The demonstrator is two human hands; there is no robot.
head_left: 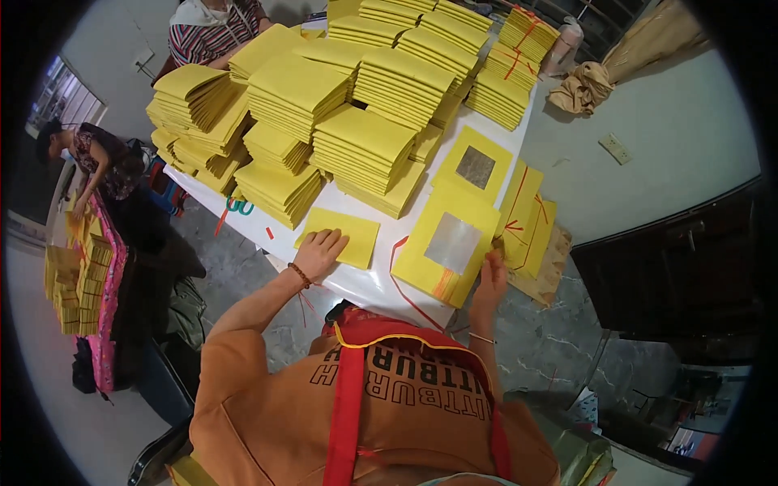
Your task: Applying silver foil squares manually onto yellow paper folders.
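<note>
My left hand (pixel 321 249) lies flat, fingers stretched out, on a folded yellow paper piece (pixel 358 241) near the table's front edge. To the right lies a stack of yellow paper sheets (pixel 484 212) with a pale rectangular window (pixel 454 243) in the top one. My right hand (pixel 490 279) is at the right edge of this stack, its fingers pinched at the top sheet's edge. Part of its grip is hidden. Just behind is another yellow sheet (pixel 496 154) with a greyish window.
Tall piles of folded yellow paper (pixel 365 138) cover the white table's (pixel 348 283) far part. Bundles tied with red string (pixel 527 219) stand at the right. Green scissor handles (pixel 240 206) lie at the left edge. One person (pixel 215 32) sits opposite; another (pixel 101 162) works at the left.
</note>
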